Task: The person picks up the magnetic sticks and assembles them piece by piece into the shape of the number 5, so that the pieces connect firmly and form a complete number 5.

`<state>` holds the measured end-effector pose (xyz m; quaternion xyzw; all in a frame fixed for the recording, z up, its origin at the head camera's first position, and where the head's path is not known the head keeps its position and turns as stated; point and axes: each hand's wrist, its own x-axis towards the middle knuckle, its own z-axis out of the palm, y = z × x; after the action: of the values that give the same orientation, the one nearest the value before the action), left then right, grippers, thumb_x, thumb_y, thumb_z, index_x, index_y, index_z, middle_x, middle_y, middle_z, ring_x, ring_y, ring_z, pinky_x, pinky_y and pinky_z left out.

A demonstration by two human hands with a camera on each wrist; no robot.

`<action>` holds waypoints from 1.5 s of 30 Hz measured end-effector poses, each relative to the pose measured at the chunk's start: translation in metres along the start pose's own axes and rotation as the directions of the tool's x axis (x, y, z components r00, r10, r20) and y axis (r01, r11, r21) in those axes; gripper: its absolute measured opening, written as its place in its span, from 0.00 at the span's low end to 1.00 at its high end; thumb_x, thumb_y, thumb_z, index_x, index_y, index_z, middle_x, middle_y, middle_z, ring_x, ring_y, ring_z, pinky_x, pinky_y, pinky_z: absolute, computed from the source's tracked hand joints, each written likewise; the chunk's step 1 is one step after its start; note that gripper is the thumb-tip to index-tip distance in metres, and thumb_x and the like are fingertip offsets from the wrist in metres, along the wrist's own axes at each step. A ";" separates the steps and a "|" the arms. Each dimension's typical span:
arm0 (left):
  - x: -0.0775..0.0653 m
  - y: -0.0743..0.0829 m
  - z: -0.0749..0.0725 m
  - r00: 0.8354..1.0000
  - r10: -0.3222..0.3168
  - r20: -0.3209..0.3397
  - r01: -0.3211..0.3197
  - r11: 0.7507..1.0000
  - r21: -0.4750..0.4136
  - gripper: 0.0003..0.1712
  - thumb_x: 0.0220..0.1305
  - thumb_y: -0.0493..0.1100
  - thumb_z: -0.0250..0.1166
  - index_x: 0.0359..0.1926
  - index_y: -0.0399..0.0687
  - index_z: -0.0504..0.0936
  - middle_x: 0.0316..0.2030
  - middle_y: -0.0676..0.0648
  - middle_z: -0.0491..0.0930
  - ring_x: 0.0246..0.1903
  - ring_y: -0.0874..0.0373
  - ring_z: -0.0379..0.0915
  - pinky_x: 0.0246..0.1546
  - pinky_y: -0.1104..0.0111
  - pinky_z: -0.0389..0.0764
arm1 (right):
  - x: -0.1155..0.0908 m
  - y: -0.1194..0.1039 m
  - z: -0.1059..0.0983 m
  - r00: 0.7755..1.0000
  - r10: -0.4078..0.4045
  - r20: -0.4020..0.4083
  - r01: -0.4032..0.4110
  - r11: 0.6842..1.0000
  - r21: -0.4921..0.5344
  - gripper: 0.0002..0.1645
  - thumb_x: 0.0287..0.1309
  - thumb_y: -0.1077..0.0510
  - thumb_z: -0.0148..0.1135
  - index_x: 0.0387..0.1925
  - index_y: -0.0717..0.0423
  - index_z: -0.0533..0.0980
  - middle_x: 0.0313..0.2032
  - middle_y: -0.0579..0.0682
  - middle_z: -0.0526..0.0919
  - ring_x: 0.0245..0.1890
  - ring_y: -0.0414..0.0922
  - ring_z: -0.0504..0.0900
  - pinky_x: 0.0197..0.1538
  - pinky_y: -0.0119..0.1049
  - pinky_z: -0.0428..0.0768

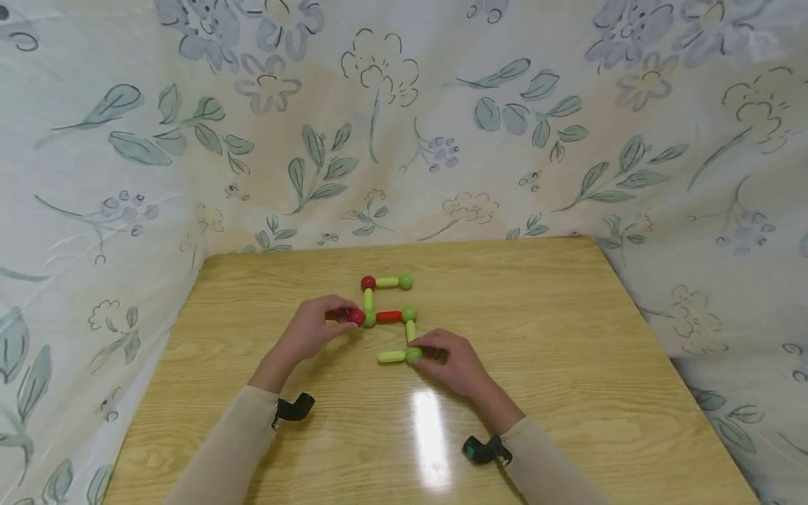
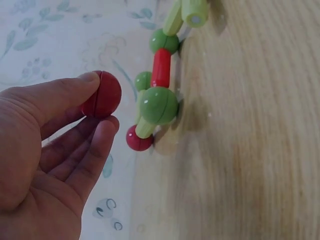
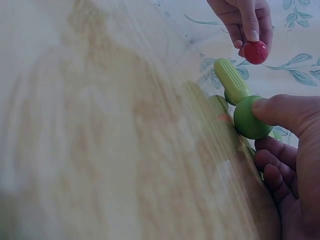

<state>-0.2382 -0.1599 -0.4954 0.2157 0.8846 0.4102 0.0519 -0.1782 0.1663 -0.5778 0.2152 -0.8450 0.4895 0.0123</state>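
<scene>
A red ball [image 2: 106, 95] is pinched between the thumb and fingers of my left hand [image 1: 313, 325]; in the left wrist view it stands apart from the joined pieces. My right hand [image 1: 456, 361] pinches the green ball [image 3: 250, 118] at the near corner of a chain of rods and balls. From that ball a yellow-green rod [image 1: 391, 356] points left with a free end, and another [image 1: 411, 331] runs back to a green ball [image 1: 409, 313]. A red rod [image 1: 388, 317] links this to a further green ball [image 1: 370, 320].
Behind them, a yellow-green rod [image 1: 369, 300] leads to a red ball [image 1: 368, 283], then another rod [image 1: 387, 282] ends in a green ball [image 1: 405, 281]. All lie on a wooden table [image 1: 543, 315]. Floral cloth [image 1: 404, 140] hangs behind and at the sides.
</scene>
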 end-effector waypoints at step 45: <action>-0.034 -0.017 0.045 0.989 0.049 0.136 -0.040 0.996 -0.075 0.17 0.65 0.39 0.81 0.54 0.49 0.89 0.42 0.58 0.84 0.41 0.58 0.81 0.45 0.64 0.84 | 0.002 -0.003 0.001 1.000 0.028 0.007 -0.028 0.999 -0.018 0.19 0.65 0.56 0.80 0.55 0.36 0.89 0.47 0.34 0.85 0.43 0.41 0.82 0.45 0.37 0.84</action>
<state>-0.2014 -0.1521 -0.5403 0.2612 0.8586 0.4269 0.1114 -0.1785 0.1635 -0.5760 0.2051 -0.8522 0.4813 0.0041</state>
